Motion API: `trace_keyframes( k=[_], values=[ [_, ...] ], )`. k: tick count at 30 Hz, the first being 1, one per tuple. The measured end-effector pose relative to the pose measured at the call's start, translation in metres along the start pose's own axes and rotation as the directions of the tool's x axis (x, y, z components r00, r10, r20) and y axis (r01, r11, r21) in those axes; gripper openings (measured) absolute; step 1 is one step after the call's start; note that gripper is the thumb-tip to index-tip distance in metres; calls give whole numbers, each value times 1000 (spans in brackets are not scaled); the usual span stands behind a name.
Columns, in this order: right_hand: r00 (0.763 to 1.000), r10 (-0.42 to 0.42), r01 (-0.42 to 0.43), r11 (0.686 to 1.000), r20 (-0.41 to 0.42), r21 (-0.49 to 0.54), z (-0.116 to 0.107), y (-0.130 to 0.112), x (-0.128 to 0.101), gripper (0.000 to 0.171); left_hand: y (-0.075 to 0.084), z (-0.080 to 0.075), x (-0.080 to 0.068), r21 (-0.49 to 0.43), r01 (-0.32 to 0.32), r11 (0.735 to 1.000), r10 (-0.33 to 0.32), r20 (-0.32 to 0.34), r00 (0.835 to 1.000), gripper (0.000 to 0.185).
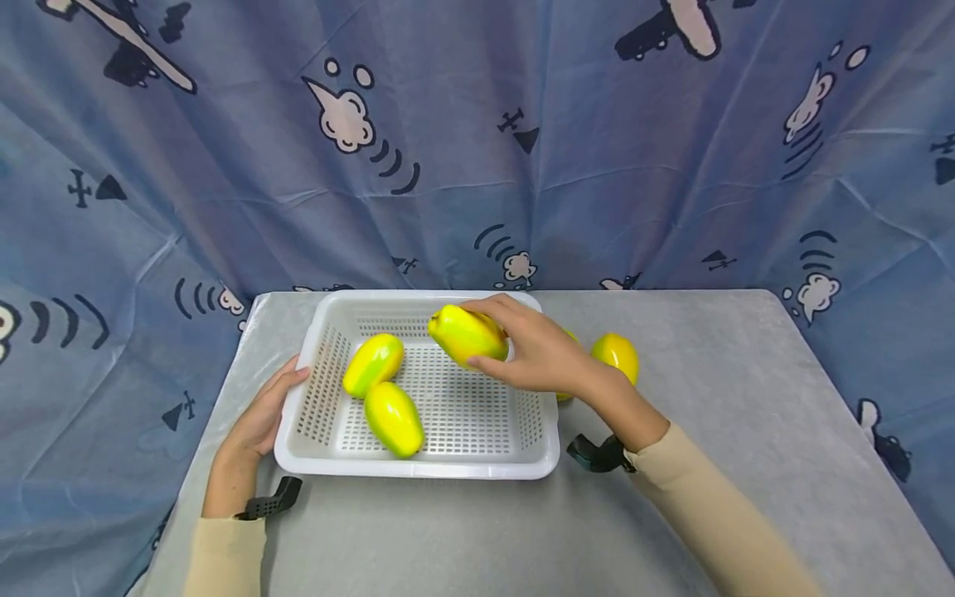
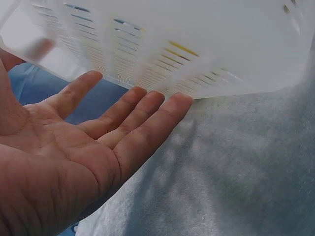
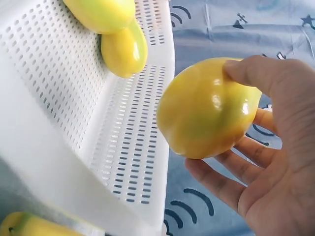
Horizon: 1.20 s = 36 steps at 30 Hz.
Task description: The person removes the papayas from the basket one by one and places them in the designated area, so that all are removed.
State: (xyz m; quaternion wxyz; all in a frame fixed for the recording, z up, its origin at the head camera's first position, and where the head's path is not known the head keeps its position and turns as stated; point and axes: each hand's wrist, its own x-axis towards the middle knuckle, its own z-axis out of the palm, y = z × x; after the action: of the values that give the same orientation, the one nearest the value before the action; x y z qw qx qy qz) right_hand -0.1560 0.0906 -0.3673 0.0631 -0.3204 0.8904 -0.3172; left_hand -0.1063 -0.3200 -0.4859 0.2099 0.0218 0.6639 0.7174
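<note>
A yellow-green papaya is gripped in my right hand, held above the right part of a white perforated plastic basket. In the right wrist view the thumb lies on one side of the papaya and the fingers on the other. Two more papayas lie inside the basket at the left, one papaya behind the other papaya, touching. My left hand rests against the basket's left wall from outside. Its fingers are extended and touch the wall near the bottom in the left wrist view.
Right of the basket another papaya lies on the grey table. A further one is mostly hidden behind my right wrist. A blue patterned curtain hangs behind the table's back edge.
</note>
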Motion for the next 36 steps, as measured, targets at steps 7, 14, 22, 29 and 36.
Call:
trace_keyframes(
  k=[7,14,22,29,36],
  values=[
    [996,68,-60,991,-61,120,-3,6,-10,70,-1,0,1,-14,-3,1000,3,6,1000,70],
    [986,104,-85,987,-131,139,-4,10,-21,72,-1,1,2,-9,7,1000,-7,9,1000,71],
    [977,129,-101,982,-171,159,-4,14,-34,73,0,2,0,8,8,1000,-8,2,1000,70],
    [958,160,-109,971,-238,212,-4,22,-48,76,-1,0,0,-7,-9,1000,9,13,1000,70],
    [942,156,-92,972,-297,217,-3,32,-59,72,-1,1,1,-19,-9,1000,9,11,1000,70]
  ],
)
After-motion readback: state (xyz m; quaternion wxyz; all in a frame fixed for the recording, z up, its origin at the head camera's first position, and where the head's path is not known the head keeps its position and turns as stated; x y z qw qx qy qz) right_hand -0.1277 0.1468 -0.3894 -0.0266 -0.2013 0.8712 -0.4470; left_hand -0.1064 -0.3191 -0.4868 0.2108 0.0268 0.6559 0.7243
